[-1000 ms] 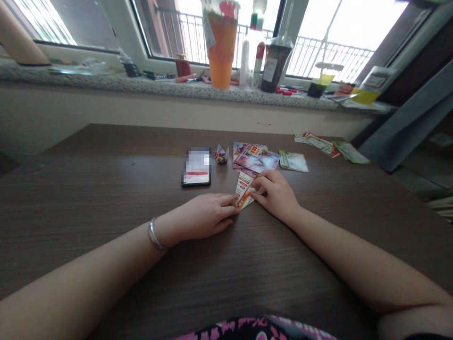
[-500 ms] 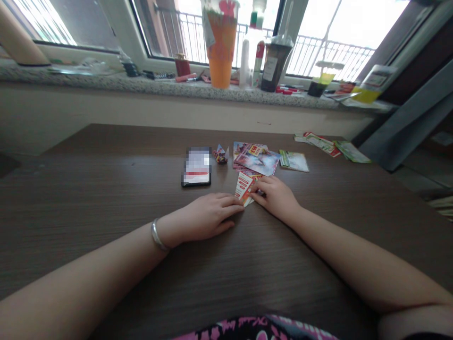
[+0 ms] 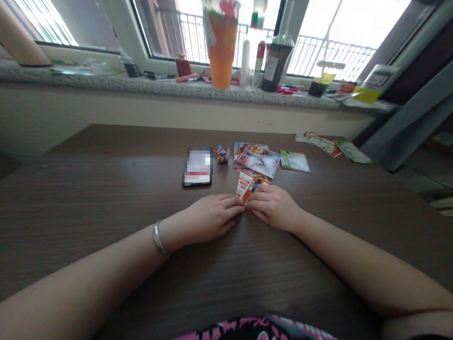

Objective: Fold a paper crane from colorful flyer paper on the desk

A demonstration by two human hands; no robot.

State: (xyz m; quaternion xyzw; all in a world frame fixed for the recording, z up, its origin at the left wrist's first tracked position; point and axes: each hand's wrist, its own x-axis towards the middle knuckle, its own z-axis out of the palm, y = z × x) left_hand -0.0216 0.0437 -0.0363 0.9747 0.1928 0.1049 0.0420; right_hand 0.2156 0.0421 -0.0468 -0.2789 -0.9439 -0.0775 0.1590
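Note:
A folded printed paper (image 3: pixel 244 185), white with red marks on its left flap and multicoloured on the right, lies on the dark wood table. My left hand (image 3: pixel 214 215), with a silver bangle at the wrist, has its fingers together and their tips pressed on the paper's near left edge. From the other side, my right hand (image 3: pixel 272 207) pinches the near tip, its bent fingers covering the lower right part. The fingertips of both hands almost meet there. Just beyond the paper lies a stack of colourful printed sheets (image 3: pixel 260 160).
Left of the sheets are a small folded paper piece (image 3: pixel 222 155) and a phone (image 3: pixel 197 166) with a blurred screen. A greenish packet (image 3: pixel 295 161) and more leaflets (image 3: pixel 322 143) lie to the right. An orange cup (image 3: pixel 222 52) and a dark lidded cup (image 3: pixel 276 63) stand on the windowsill.
My right hand has moved down and left along the paper to its near tip, uncovering more of the multicoloured right flap. My left hand has stayed almost in place.

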